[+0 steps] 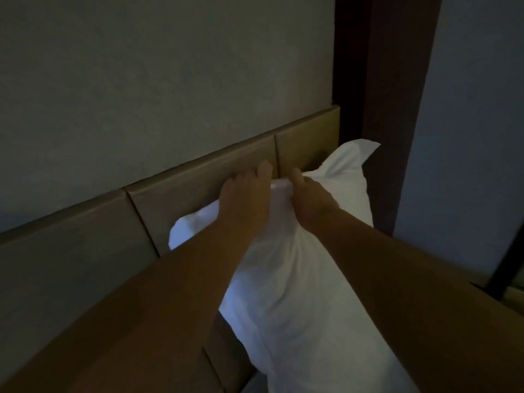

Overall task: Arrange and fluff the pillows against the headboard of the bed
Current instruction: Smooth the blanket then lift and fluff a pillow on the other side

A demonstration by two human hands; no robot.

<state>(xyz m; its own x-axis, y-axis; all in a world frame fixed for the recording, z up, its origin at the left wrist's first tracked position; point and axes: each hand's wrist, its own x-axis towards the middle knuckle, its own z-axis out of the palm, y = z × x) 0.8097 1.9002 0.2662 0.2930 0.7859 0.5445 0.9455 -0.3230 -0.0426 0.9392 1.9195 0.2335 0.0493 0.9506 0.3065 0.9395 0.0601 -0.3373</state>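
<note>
One pillow (297, 279), white, standing on end against the headboard (198, 180), near the headboard's right end beside a dark post (397, 109). The bed surface itself is barely in frame, so I can't tell exactly what the pillow's lower end rests on.

Both hands are closed on the pillow's top edge, close together: left hand (246, 194) with its fingers curled over the back side, right hand (309, 194) pinching a bunch of the case just beside it. The fabric between them is gathered tight, and the upper right corner sticks up in a loose point.

Step, as I read it: fluffing and positioning this pillow upright, with the grip at the top for a shake or pull.

Next move probably needs:
- a lift and shake to drop the fill down evenly
- hands spread toward the two top corners to flatten the bunched edge
- the pillow set square to the headboard panels, since it leans right now

Count: 1 pillow visible, 2 hands, 1 headboard with several panels. Other pillows, if any, are out of frame. Dim light, fine detail poor.
</note>
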